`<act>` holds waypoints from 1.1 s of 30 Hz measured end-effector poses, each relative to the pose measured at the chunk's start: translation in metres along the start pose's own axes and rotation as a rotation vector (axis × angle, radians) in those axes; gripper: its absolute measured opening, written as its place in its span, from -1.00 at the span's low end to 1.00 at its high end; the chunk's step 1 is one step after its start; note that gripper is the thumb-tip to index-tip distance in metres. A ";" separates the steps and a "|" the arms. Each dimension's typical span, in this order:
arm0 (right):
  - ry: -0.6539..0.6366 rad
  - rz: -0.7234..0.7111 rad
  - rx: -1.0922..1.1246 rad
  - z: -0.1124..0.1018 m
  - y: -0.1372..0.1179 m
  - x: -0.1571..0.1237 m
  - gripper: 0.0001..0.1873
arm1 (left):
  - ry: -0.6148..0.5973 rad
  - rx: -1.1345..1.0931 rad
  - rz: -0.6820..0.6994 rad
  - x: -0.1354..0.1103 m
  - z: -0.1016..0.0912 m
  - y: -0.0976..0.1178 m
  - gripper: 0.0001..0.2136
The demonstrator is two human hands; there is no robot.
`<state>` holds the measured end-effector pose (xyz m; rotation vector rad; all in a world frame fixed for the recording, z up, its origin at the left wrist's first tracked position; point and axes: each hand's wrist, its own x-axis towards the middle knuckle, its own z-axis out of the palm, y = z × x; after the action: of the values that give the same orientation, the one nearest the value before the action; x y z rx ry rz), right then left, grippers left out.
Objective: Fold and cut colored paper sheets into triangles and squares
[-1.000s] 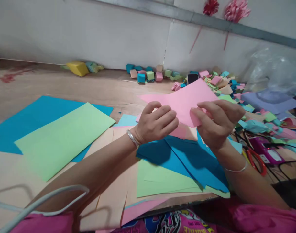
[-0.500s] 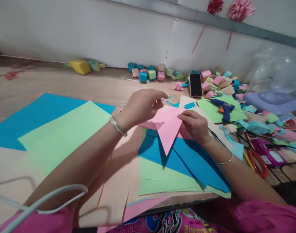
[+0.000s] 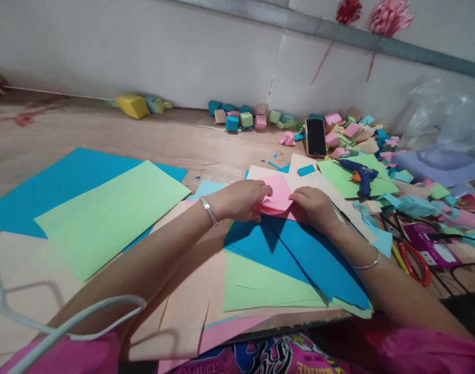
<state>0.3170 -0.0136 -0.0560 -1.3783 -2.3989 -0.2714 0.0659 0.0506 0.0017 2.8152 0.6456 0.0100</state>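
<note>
A piece of pink paper (image 3: 278, 191), folded over on itself, lies between my hands above the paper stack. My left hand (image 3: 245, 199) has its fingers curled round the paper's left edge. At the right corner my right hand (image 3: 314, 206) pinches it between thumb and fingers. More pink paper shows just below, partly hidden by the hands. Underneath are blue sheets (image 3: 299, 254) and light green sheets (image 3: 264, 285). A peach sheet (image 3: 256, 171) shows behind the pink paper, and a small blue paper strip (image 3: 306, 170) rests to its right.
A blue glue gun (image 3: 360, 175) lies on green paper at right, near a phone (image 3: 315, 136) and a heap of paper cubes. Red-handled scissors (image 3: 415, 262) and a purple power strip (image 3: 432, 244) with cables sit farther right. Large green (image 3: 112, 218) and blue sheets (image 3: 62, 179) lie left.
My left hand has come down onto the pink paper and grips its left side. The paper's pointed flap, which hung toward me, is now folded up. My right hand stays at the right edge.
</note>
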 end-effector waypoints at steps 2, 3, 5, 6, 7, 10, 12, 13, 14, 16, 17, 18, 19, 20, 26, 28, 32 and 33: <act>-0.021 0.008 0.029 -0.001 0.002 0.000 -0.76 | 0.045 -0.002 -0.050 0.003 0.001 0.004 -0.70; -0.030 0.012 0.047 -0.001 0.004 0.000 -0.78 | 0.068 -0.005 -0.071 0.005 0.003 0.006 -0.81; -0.049 0.025 0.091 -0.001 0.007 0.001 -0.81 | 0.107 -0.024 -0.120 0.008 0.006 0.007 -0.88; -0.059 0.033 0.115 -0.001 0.008 0.001 -0.82 | 0.122 -0.038 -0.152 0.010 0.008 0.006 -0.87; -0.069 0.042 0.138 -0.001 0.009 0.001 -0.83 | 0.135 -0.054 -0.190 0.011 0.010 0.005 -0.89; -0.101 0.082 0.191 -0.003 0.009 0.003 -0.82 | 0.163 -0.120 -0.313 0.012 0.014 -0.002 -0.95; -0.122 0.118 0.203 -0.004 0.009 0.005 -0.80 | 0.166 -0.183 -0.383 0.012 0.015 -0.006 -0.96; -0.134 0.136 0.203 -0.004 0.009 0.006 -0.79 | 0.170 -0.214 -0.411 0.012 0.015 -0.008 -0.93; -0.146 0.152 0.200 -0.004 0.009 0.006 -0.79 | 0.179 -0.243 -0.434 0.012 0.015 -0.009 -0.89; -0.170 0.178 0.188 -0.004 0.008 0.006 -0.78 | 0.206 -0.284 -0.471 0.013 0.016 -0.009 -0.80; -0.180 0.188 0.179 -0.004 0.008 0.007 -0.78 | 0.221 -0.294 -0.488 0.013 0.017 -0.009 -0.76; -0.188 0.196 0.168 -0.004 0.008 0.006 -0.77 | 0.235 -0.296 -0.505 0.013 0.018 -0.008 -0.72; -0.196 0.203 0.157 -0.004 0.007 0.006 -0.76 | 0.247 -0.295 -0.521 0.013 0.019 -0.008 -0.70; -0.202 0.208 0.147 -0.004 0.007 0.006 -0.75 | 0.255 -0.291 -0.536 0.013 0.020 -0.007 -0.70; -0.214 0.232 0.151 -0.006 0.005 0.006 -0.77 | 0.237 -0.272 -0.567 0.014 0.021 -0.004 -0.76; -0.219 0.238 0.166 -0.007 0.005 0.005 -0.78 | 0.202 -0.267 -0.573 0.014 0.019 -0.003 -0.75; -0.242 0.248 0.154 -0.008 0.004 0.006 -0.79 | 0.139 -0.249 -0.604 0.013 0.017 -0.003 -0.71; -0.250 0.253 0.140 -0.008 0.004 0.006 -0.78 | 0.132 -0.241 -0.611 0.014 0.017 -0.003 -0.70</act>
<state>0.3193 -0.0094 -0.0460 -1.7123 -2.3452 0.1403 0.0782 0.0548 -0.0162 2.2996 1.4025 0.1492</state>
